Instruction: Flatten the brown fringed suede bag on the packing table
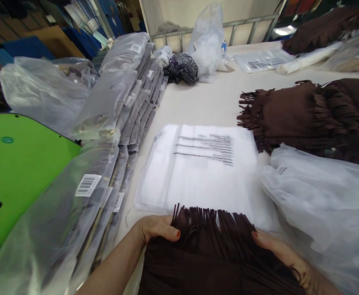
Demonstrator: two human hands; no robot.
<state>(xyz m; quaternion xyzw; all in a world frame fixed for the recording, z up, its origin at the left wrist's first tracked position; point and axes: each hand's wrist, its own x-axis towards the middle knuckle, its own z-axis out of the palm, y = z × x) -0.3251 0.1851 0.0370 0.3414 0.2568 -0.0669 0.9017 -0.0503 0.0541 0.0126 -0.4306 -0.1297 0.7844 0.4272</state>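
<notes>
A dark brown fringed cloth [210,266] lies across the near side of the table, its fringe pointing away from me. My left hand [159,227] grips its left edge, thumb on top and the other fingers hidden beneath. At the right edge my right hand [274,246] holds the same cloth, with only the thumb and part of the back of the hand showing. Just beyond the fringe is a flat stack of clear plastic bags [204,176] with printed lines. The fringe tips overlap the near edge of that stack.
Grey packed bags with barcode labels [89,185] are piled along the left, beside a green panel [19,176]. Folded brown fringed cloths [292,110] lie at the right, behind crumpled plastic [317,196]. A dark speckled bundle [182,67] sits at the back.
</notes>
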